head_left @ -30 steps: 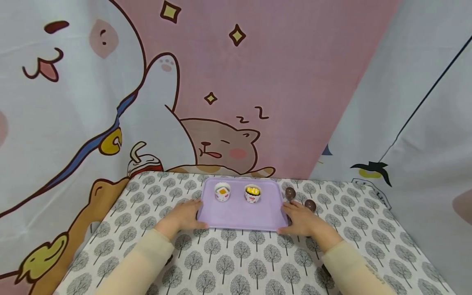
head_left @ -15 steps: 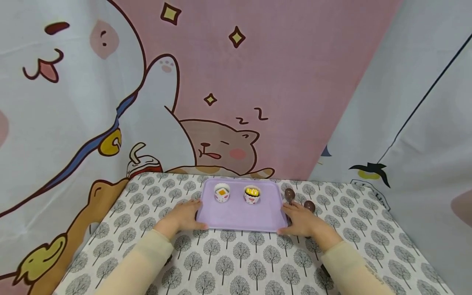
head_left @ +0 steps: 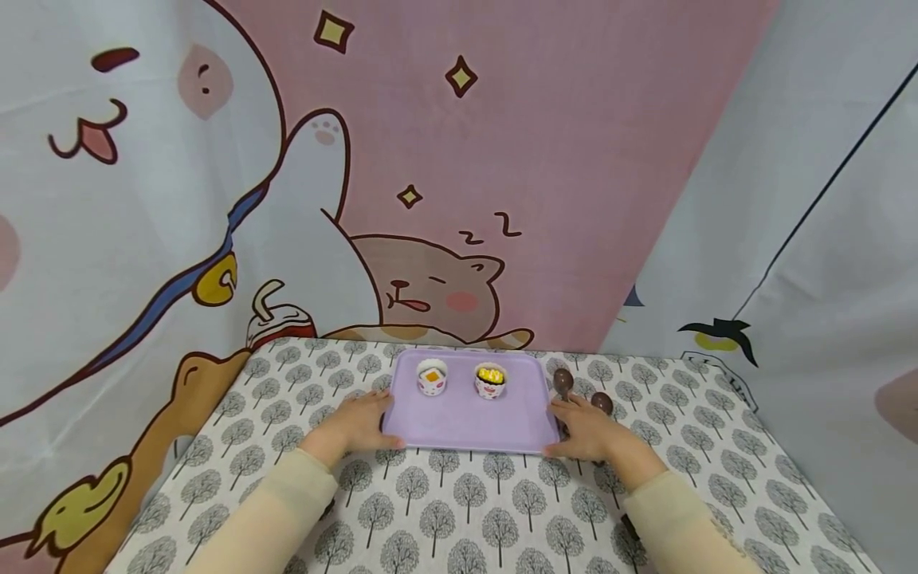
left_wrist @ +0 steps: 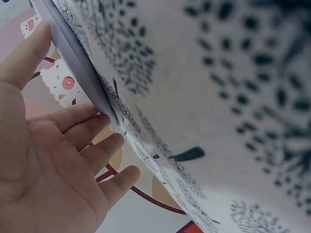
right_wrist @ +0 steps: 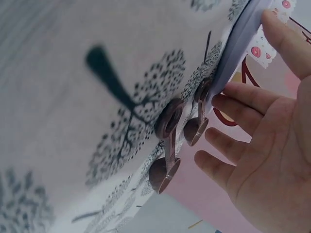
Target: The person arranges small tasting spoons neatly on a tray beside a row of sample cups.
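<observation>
A lilac rectangular tray (head_left: pixel 466 426) lies on the tablecloth. On it stand two small printed paper cups: the left cup (head_left: pixel 432 379) has an orange square on white, the right cup (head_left: pixel 491 382) a yellow topping over something dark. My left hand (head_left: pixel 355 422) touches the tray's left edge, thumb at the near corner; the left wrist view shows its fingers (left_wrist: pixel 104 145) nearly straight. At the opposite edge, my right hand (head_left: pixel 584 425) touches the tray likewise, its fingers (right_wrist: pixel 228 141) extended. Beside that hand lie two brown scoops with round bowls (right_wrist: pixel 163 175), their handles partly hidden in the head view.
White cloth with printed trees (head_left: pixel 469 494) covers the table. Behind it hangs a cartoon curtain (head_left: pixel 574 159), which meets the table's far edge. A small dark object (head_left: pixel 631 527) shows partly beside the right sleeve.
The head view shifts slightly, so the whole scene sits a little lower. Both hands stay at the tray's sides, and the cups keep their places on it.
</observation>
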Available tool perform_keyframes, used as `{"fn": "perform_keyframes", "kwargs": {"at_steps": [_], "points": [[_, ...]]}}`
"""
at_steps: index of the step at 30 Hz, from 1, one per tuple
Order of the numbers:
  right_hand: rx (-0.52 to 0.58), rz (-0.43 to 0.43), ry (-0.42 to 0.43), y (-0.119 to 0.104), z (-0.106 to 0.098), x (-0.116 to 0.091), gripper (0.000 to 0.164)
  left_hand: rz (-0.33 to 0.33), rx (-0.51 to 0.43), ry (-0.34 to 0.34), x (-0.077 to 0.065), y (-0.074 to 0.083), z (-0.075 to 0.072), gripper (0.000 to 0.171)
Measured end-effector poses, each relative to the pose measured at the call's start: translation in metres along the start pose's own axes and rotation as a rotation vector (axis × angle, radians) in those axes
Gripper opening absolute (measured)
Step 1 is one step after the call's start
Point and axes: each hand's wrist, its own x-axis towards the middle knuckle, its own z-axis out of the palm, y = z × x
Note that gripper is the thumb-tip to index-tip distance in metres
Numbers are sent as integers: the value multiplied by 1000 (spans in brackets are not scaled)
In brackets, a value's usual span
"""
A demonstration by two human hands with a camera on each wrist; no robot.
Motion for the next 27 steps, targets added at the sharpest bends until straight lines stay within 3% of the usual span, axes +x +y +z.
{"fn": "perform_keyframes", "kwargs": {"at_steps": [11,17,27], "points": [[43,14,29,-1,-4,-3,76,-17,11,-8,1,1,2,97],[119,-19,72,-1,-8,-9,66,-23,17,-2,3,0,4,98],[253,-55,113,8,-13,-18,64,-36,8,-5,2,1,3,98]]}}
